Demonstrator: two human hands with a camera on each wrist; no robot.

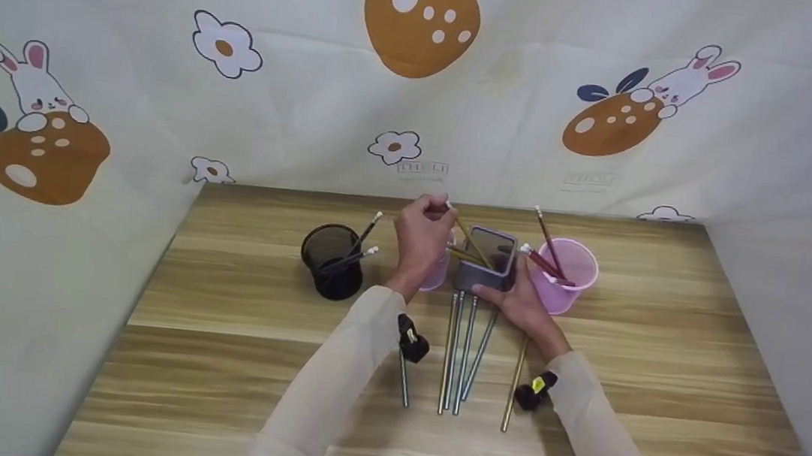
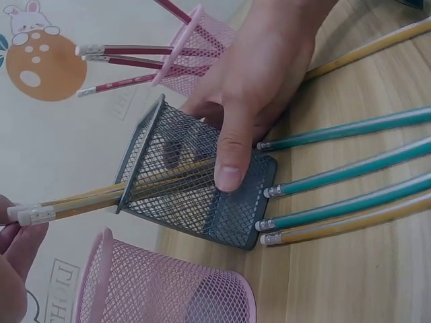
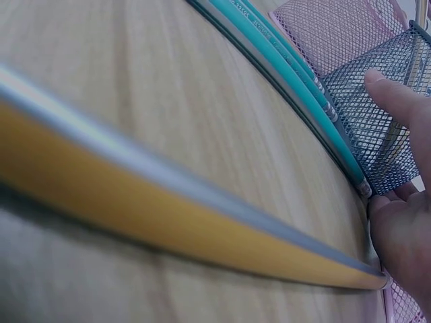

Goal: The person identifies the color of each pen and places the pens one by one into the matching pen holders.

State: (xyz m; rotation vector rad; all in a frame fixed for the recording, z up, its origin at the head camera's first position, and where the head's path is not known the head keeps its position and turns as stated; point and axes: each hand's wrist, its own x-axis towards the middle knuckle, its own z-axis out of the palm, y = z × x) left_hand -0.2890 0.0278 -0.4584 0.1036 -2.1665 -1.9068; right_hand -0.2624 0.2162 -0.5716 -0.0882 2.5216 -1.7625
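My left hand (image 1: 420,238) pinches a yellow pencil (image 1: 467,232) by its white eraser end. The pencil slants into a square grey mesh pencil holder (image 1: 478,277), with another yellow pencil beside it. Around the holder's side, my right hand (image 1: 523,304) keeps its grip, thumb on the near wall, as the left wrist view shows. Teal pencils (image 2: 350,171) and a yellow pencil (image 2: 343,221) lie on the table with their eraser ends right at the holder's base. A pink mesh cup (image 2: 168,282) stands close by, partly hidden behind my left hand in the head view.
On the left stands a black mesh cup (image 1: 333,262) with black pencils in it. A second pink cup (image 1: 561,297) holding red pencils is right of the holder. Another teal pencil (image 1: 403,379) and yellow pencil (image 1: 512,390) lie apart on the wooden table (image 1: 208,388).
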